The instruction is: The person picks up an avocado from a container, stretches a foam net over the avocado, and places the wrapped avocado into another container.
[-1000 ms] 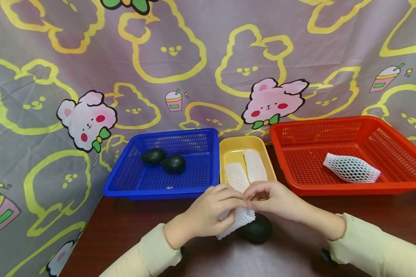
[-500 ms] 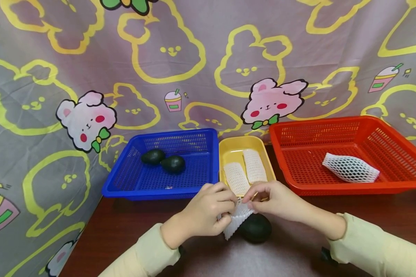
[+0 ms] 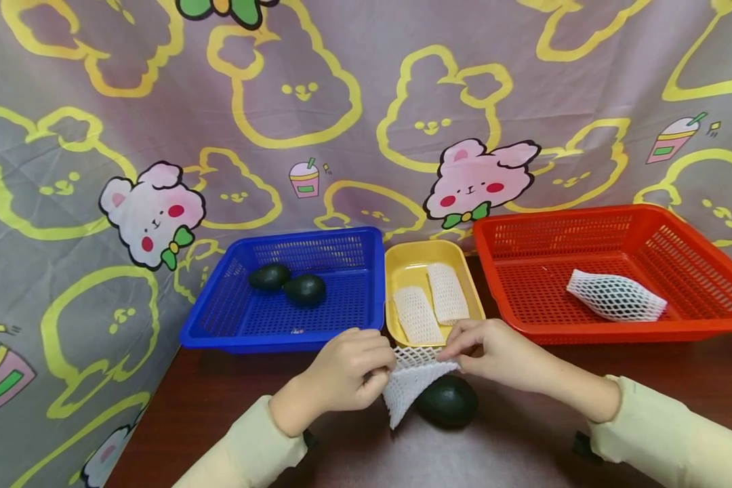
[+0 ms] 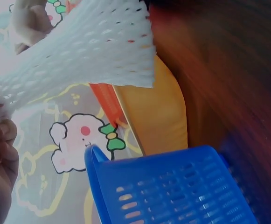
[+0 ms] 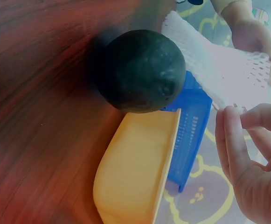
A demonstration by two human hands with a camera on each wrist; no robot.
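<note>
A white foam net sleeve point(image 3: 416, 378) is stretched wide between both hands, its mesh opened along the upper edge. My left hand point(image 3: 352, 369) grips one side of that edge with curled fingers. On the other side my right hand point(image 3: 494, 354) pinches the edge between thumb and fingers, as the right wrist view also shows at the right hand point(image 5: 252, 154). A dark green avocado point(image 3: 449, 402) lies on the table just under and behind the hanging sleeve. In the right wrist view the whole avocado point(image 5: 142, 72) shows, apart from the right fingers.
The blue basket point(image 3: 280, 337) at the left holds two avocados point(image 3: 305, 290). In the middle, a yellow tray point(image 3: 402, 254) contains two flat net sleeves point(image 3: 448, 293). A red basket point(image 3: 585, 332) at the right holds a sleeved avocado point(image 3: 617, 296). A patterned cloth point(image 3: 366, 88) hangs behind.
My hands have drawn apart, the left moving leftward and slightly down. The net sleeve's edge has been spread open between them. The avocado on the table stays in place.
</note>
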